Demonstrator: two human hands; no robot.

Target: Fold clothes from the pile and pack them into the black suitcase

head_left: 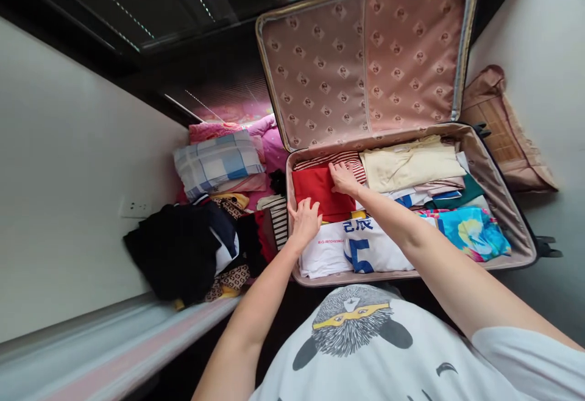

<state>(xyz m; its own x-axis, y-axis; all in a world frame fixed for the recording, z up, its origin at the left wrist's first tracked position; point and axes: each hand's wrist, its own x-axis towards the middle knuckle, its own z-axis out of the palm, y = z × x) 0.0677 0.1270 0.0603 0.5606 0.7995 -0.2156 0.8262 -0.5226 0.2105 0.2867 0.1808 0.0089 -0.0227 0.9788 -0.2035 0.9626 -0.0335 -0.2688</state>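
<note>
1. As I look across the suitcase, the left hand reaches over its left edge, fingers loosely spread on the red cloth's near-left corner.
2. Between both hands, the red cloth lies toward the suitcase's far-left corner: plain, folded flat, nearly square, no clear long axis.
3. The right hand, equally close, touches its far-right part, fingers spread, gripping nothing visibly.

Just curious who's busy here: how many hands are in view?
2: the left hand at the near-left corner of the red cloth, the right hand at its far-right part.
</note>
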